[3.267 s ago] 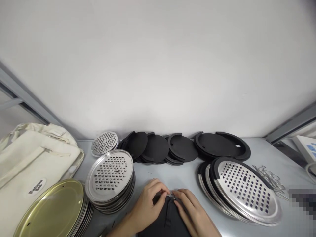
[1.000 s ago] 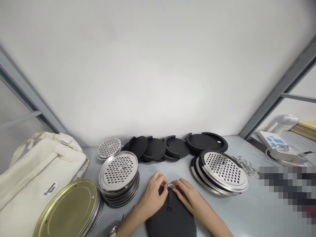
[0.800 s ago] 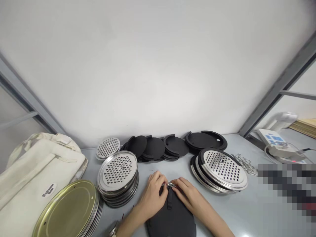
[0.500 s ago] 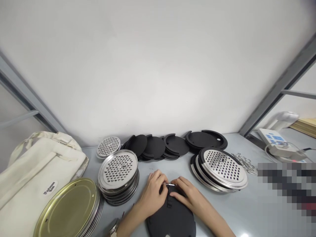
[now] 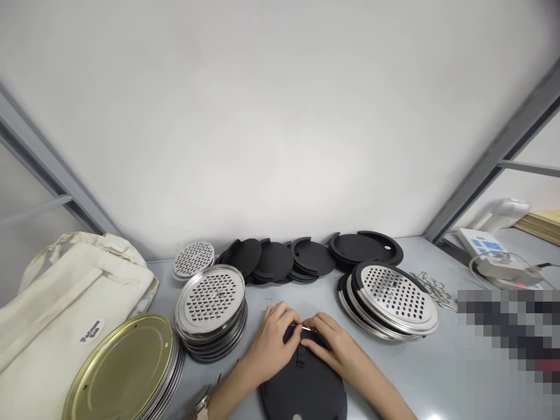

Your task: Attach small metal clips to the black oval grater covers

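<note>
Close in front of me lies a round black plate (image 5: 303,388) with a narrow raised strip near its far edge. At that edge is a short shiny metal piece (image 5: 308,329), mostly hidden by fingers. My left hand (image 5: 276,339) pinches the plate's far edge, its thumb bent on top beside the strip. From the other side, my right hand (image 5: 331,345) grips the same edge, thumb laid flat across the top and fingers curled over the rim. The two thumbs nearly meet at the strip.
Stacked perforated metal grater discs (image 5: 213,300) stand left, and more in black rims (image 5: 396,296) stand right. Black round holders (image 5: 312,259) line the wall. Bent wire pieces (image 5: 433,287) lie at right; gold-coloured discs (image 5: 122,367) and a cream bag (image 5: 56,303) are at left.
My left thumb and fingers have shifted slightly right, toward the strip, covering more of the metal piece. The black plate stays in place.
</note>
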Demonstrator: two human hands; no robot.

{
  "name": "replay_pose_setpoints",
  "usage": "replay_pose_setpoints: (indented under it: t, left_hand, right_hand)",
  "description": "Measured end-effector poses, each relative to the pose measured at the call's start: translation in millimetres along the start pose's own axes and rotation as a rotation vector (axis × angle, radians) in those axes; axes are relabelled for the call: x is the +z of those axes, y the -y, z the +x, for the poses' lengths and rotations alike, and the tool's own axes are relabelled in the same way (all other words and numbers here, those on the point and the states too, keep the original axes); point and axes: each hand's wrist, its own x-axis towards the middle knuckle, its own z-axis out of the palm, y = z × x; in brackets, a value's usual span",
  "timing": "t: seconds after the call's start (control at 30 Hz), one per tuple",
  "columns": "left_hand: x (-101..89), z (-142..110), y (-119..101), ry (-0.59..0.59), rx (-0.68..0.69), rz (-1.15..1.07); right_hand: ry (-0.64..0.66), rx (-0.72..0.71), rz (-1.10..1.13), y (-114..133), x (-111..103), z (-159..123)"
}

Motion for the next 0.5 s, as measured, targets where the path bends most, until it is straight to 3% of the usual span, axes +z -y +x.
replay_pose_setpoints:
  t: [0.5]
  left_hand:
    - [-0.1, 1.0, 1.0, -0.008, -0.004, -0.087]
  right_hand:
    - [-0.028, -0.063, -0.046, -5.5, 2.7, 1.8]
